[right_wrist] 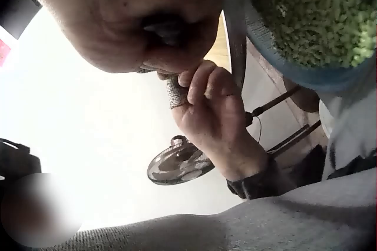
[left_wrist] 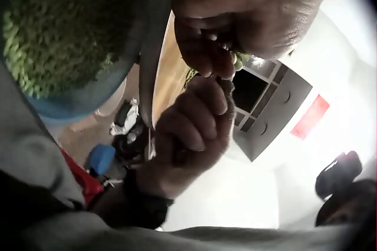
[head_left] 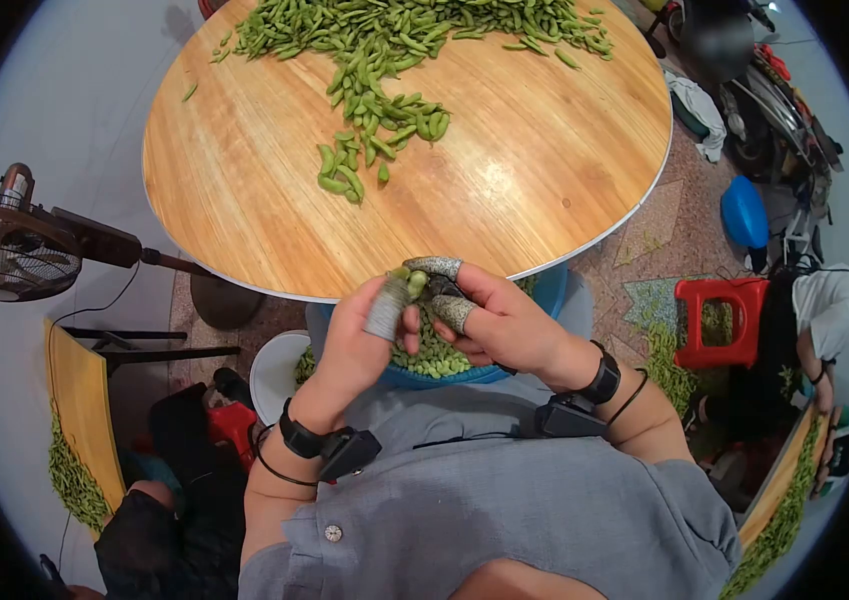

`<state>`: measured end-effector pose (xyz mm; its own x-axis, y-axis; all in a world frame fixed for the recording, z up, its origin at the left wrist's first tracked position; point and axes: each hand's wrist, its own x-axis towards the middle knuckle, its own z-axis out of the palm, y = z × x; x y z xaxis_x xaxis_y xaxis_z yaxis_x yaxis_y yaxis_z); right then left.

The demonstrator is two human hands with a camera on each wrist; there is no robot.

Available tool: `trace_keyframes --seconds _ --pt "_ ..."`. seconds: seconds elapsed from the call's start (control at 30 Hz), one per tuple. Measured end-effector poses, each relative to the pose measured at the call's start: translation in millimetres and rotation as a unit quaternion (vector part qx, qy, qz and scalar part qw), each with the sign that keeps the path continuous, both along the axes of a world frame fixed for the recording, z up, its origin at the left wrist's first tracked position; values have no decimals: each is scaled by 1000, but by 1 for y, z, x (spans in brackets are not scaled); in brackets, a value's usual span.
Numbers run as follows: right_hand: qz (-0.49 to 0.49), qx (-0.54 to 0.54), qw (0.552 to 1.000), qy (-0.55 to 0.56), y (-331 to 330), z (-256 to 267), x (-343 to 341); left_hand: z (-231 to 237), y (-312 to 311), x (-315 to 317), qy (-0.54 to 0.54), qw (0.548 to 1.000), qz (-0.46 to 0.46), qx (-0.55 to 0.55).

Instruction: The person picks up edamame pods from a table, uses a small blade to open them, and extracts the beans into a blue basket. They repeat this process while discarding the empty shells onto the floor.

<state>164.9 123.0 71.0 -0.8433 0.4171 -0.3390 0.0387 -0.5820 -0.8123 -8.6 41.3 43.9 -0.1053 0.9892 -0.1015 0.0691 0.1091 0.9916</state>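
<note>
Over the basin, just in front of the table edge, both hands meet at a green edamame pod [head_left: 416,284]. My left hand [head_left: 352,330] pinches it, its thumb [head_left: 386,308] wrapped in grey tape. From the other side, my right hand [head_left: 516,330] grips the pod's end with thumb and forefinger, both in speckled wraps. Something dark shows between those fingers and inside the curled right palm in the right wrist view; I cannot tell what it is. Below the hands stands a blue basin [head_left: 534,292] holding many shelled green beans [head_left: 441,357].
Unshelled pods [head_left: 374,100] are heaped on the round wooden table [head_left: 244,180]. A fan [head_left: 19,245] stands at left, above a smaller table. At right are a red stool [head_left: 719,320], a blue bowl-like object [head_left: 744,212] and pods on the floor. Other people sit on both sides.
</note>
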Motion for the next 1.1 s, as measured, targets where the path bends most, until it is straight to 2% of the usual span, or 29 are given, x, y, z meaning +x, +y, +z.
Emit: trace_keyframes --seconds 0.03,0.07,0.1,0.17,0.2,0.23,0.27,0.3,0.4,0.43,0.47,0.5,0.57,0.73,0.8,0.87,0.9,0.97,1.0,1.07,1.1 --pt "0 12 1000 3 -1 -1 1 -3 0 -1 -166 986 1 -28" --pt "1 24 1000 5 -1 -2 2 -4 0 -2 -327 944 2 -55" --pt "1 25 1000 5 0 -3 2 -4 0 -2 -327 944 1 -55" --pt "2 109 994 -24 2 -11 4 -3 0 0 -233 971 -5 -55" --pt "1 110 994 -24 3 -19 4 -2 0 2 -233 971 -6 -55" --pt "-57 329 941 -59 4 -31 5 -1 1 3 -174 983 3 -59" --pt "-111 531 835 -90 5 -37 5 1 1 5 -115 991 13 -62" --pt "-110 532 835 -90 5 -30 5 4 0 7 -116 991 13 -61" --pt "-107 531 831 -132 3 -15 1 10 -1 8 58 997 -39 -15" --pt "-113 602 782 -114 4 -20 0 9 -2 7 58 998 -38 -14" --pt "-119 669 728 -95 5 -23 -2 8 -3 7 113 993 -40 -5" --pt "-118 671 726 -93 2 -23 -2 8 -4 7 168 985 -42 4" --pt "-117 699 690 -147 -5 -24 -4 8 -5 12 181 982 -48 9" --pt "-113 686 703 -150 -8 -18 0 9 -17 2 170 984 -51 -10" --pt "-53 668 720 -182 -9 -17 6 1 -39 -17 237 971 -24 -2" --pt "-37 665 727 -165 -11 -23 12 -2 -66 -37 267 960 -24 -80" --pt "-21 661 735 -148 -12 -25 13 -8 -80 -49 266 960 -26 -81" --pt "-13 649 747 -144 -13 -26 13 -24 -105 -64 379 920 -23 -94" --pt "-5 639 757 -138 -13 -26 13 -22 -111 -64 380 920 -23 -94" --pt "2 640 754 -148 -13 -28 9 -16 -122 -65 399 894 -13 -205" --pt "10 641 751 -160 -13 -29 8 -16 -124 -64 399 894 -12 -205"
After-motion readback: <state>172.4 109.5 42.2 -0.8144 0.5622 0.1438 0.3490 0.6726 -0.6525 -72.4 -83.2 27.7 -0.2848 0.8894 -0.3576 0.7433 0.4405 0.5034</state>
